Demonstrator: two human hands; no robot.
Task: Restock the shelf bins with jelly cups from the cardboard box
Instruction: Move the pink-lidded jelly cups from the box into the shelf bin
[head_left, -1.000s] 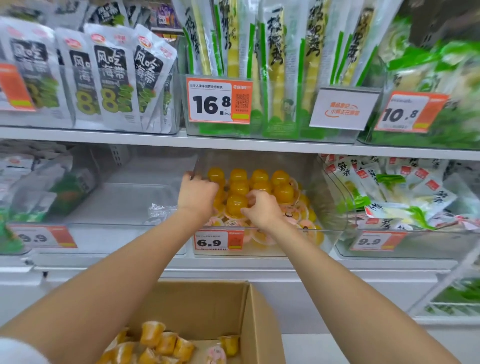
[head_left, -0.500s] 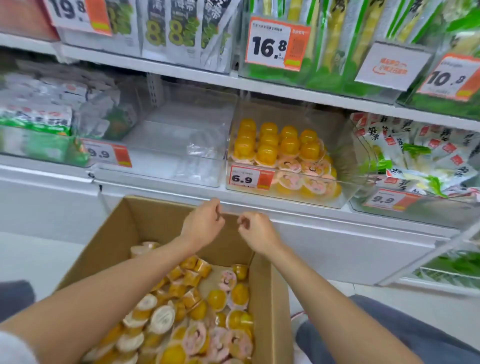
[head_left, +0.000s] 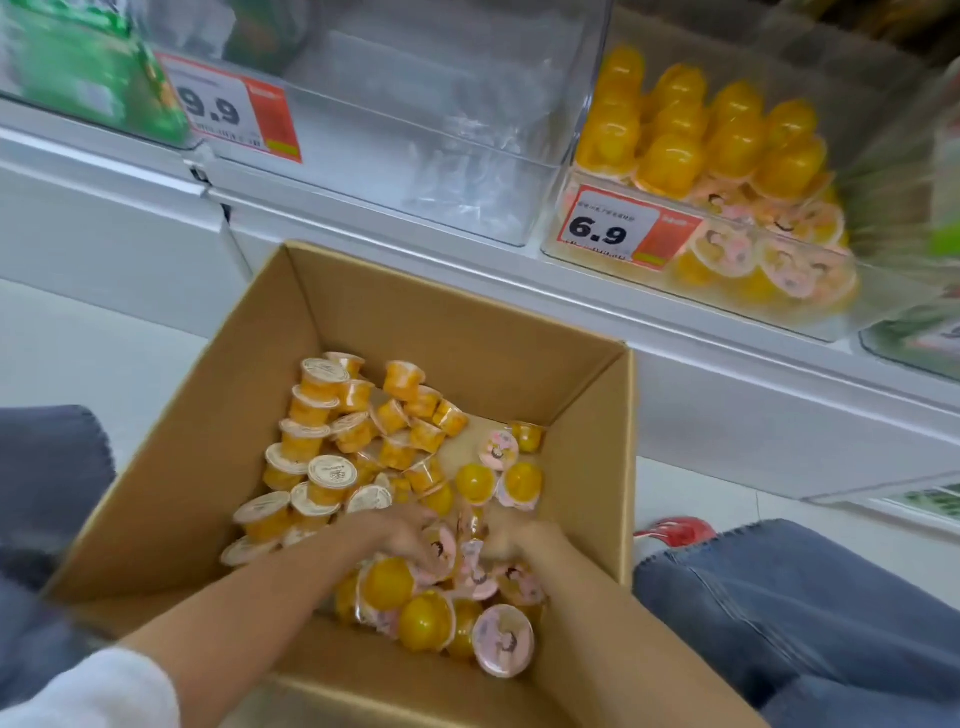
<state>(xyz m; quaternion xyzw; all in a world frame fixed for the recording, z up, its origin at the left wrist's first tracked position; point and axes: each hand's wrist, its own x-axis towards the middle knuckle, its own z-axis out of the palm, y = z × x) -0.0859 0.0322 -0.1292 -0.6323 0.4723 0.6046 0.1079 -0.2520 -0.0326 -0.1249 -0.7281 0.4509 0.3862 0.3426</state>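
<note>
**While jelly cups (head_left: 332, 473) crowd cardboard box (head_left: 197, 457), hands dig in**

Left hand (head_left: 410, 535) and right hand (head_left: 519, 540) sit among pink-lidded cups, blurred; grip cannot be told. Shelf bin (head_left: 727, 299) tagged 6.9 stands behind, part-filled.

Yellows and pinks in a brown box

We see a plain tan cardboard box (head_left: 457, 332) full of orange-yellow jelly cups (head_left: 400, 582), some with pink lids (head_left: 503, 642) showing a dark-haired cartoon figure, others with white printed lids (head_left: 332, 473). The clear shelf bin (head_left: 565, 202) shows the same yellow, and its price tag (head_left: 618, 228) is white and orange-red with black digits. Beside the box we see blue denim (head_left: 779, 597), a red shoe (head_left: 675, 532) and a white sleeve (head_left: 104, 691).
</note>
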